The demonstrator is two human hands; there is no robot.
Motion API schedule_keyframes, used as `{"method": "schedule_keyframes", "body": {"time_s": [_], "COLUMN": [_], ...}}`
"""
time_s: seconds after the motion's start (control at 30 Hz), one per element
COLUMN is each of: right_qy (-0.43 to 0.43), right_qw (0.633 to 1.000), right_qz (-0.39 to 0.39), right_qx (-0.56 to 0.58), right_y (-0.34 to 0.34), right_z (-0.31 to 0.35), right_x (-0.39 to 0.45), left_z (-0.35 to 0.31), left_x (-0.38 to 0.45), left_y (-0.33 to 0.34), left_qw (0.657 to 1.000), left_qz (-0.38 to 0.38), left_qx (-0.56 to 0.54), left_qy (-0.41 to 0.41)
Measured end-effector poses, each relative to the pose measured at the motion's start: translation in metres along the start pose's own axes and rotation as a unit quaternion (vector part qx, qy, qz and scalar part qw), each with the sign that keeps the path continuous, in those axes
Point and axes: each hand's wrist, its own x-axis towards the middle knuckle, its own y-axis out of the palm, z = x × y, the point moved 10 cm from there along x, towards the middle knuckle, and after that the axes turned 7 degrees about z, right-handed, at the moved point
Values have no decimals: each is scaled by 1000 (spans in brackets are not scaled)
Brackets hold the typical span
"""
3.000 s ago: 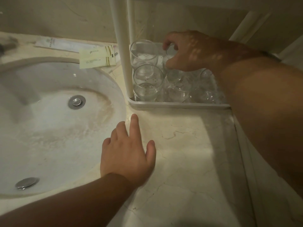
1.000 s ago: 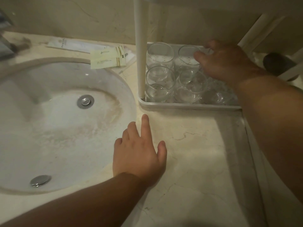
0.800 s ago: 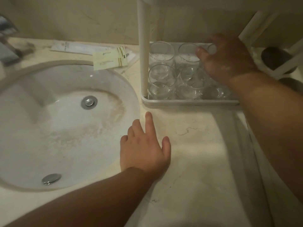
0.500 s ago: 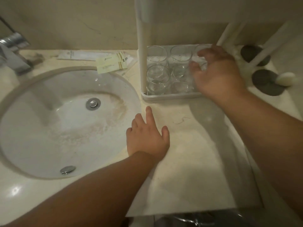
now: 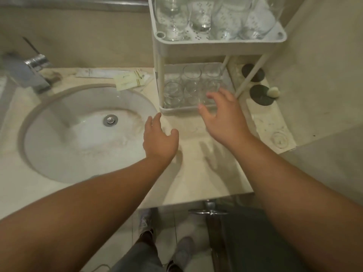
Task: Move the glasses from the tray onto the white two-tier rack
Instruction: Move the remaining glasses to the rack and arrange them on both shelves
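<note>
At the upper centre of the frame, a white two-tier rack (image 5: 218, 45) stands on a pale marble counter (image 5: 196, 183), both of its shelves stocked with clear glasses. The top tier (image 5: 282, 36), a perforated tray with a raised rim, holds a row of taller glasses (image 5: 200, 14) standing upright, their upper parts cut off by the frame's edge. The lower tier (image 5: 176, 110) holds short tumblers (image 5: 172, 93) set close together in two rows, all upright; their exact number is hard to read through the glass. The rack's slim legs leave the lower shelf open at the front and at the right.

Left of the rack, a round white basin (image 5: 59, 146) is sunk into the counter, with a chrome tap (image 5: 33, 69) at the upper left and paper sachets (image 5: 127, 81) lying behind it. Right of the rack, two dark round stones (image 5: 259, 95) sit on the counter near a pale one. Bare counter stretches from the rack's front rim down to the counter's edge at the lower centre, beyond which floor tiles and the person's shoes appear.

The right hand (image 5: 225, 122) hovers just before the lower tier, fingers spread and loosely curled, holding nothing. The left hand (image 5: 159, 140) hangs over the counter by the basin's rim, open and relaxed, also empty.
</note>
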Motion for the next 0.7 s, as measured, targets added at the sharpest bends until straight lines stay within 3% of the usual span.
{"method": "schedule_keyframes", "body": {"time_s": [0.47,0.7], "right_qy": [11,-13], "right_qw": [999,995], "right_qz": [-37,-100], "right_qx": [14,28], "right_y": [-34,-53], "right_z": [75,115], "right_x": [-41,-28], "left_z": [-118,-180], "left_x": [-6,27], "left_y": [-140,-173], "left_qw": [974,952], "left_qz": [32,39], "left_qx": [-3,-8], "left_qy": [222,305]}}
